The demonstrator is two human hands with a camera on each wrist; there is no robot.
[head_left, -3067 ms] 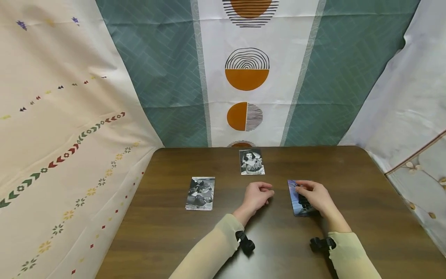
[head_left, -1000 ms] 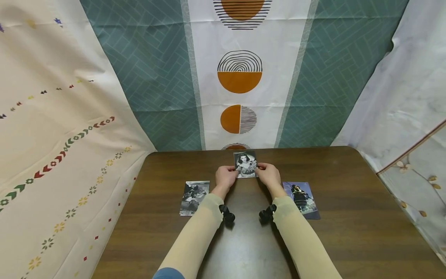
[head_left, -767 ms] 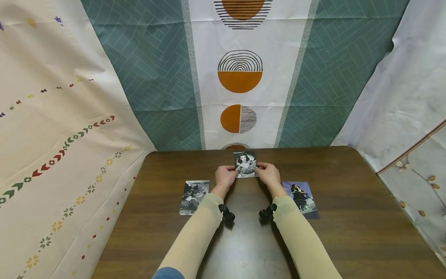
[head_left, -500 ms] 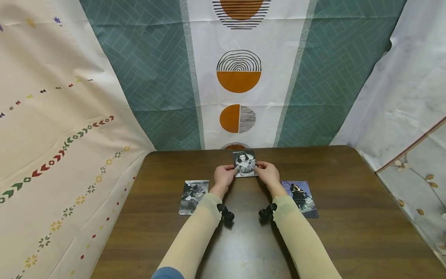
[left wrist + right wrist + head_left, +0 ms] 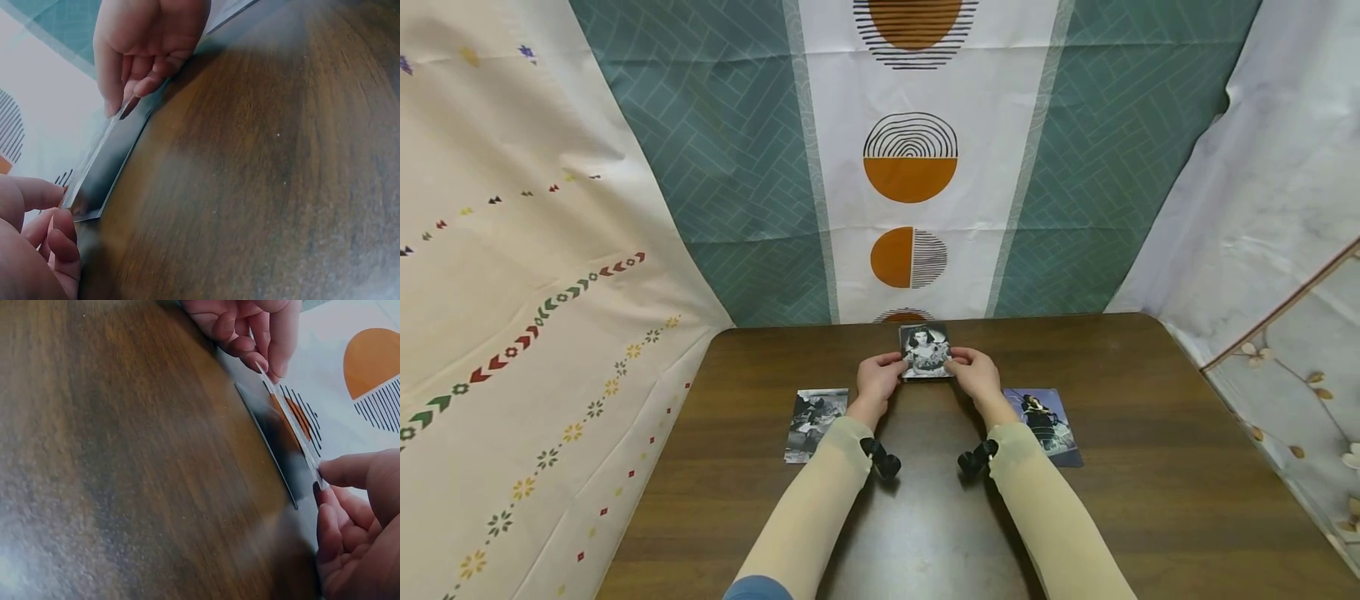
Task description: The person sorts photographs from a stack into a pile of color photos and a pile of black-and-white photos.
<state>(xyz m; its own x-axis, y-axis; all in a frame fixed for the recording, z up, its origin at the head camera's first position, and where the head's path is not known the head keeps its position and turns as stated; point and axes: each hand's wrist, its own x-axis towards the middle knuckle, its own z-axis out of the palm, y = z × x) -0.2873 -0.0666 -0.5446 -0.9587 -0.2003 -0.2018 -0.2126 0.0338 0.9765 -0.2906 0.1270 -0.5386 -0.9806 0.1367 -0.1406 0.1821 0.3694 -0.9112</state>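
At the table's far edge, both hands pinch a black-and-white photo (image 5: 927,350) of a seated person. My left hand (image 5: 878,385) has its left lower side between thumb and fingers; my right hand (image 5: 976,379) has the right lower side. Seen edge-on in the left wrist view, the held photo (image 5: 94,156) is raised off the table, above another flat card (image 5: 122,169). The right wrist view also shows that gap between the held photo (image 5: 294,425) and the card (image 5: 269,444) beneath. What the lower card pictures is hidden.
A black-and-white photo stack (image 5: 812,423) lies on the left of the wooden table (image 5: 1150,500), partly behind the left sleeve. On the right lies a colour photo (image 5: 1047,423), partly covered by the right sleeve. A patterned cloth (image 5: 910,167) hangs behind the table.
The right hand has left the colour photo, and the left hand has moved forward from mid-table. Both took hold of the far middle photo, which now sits slightly raised.
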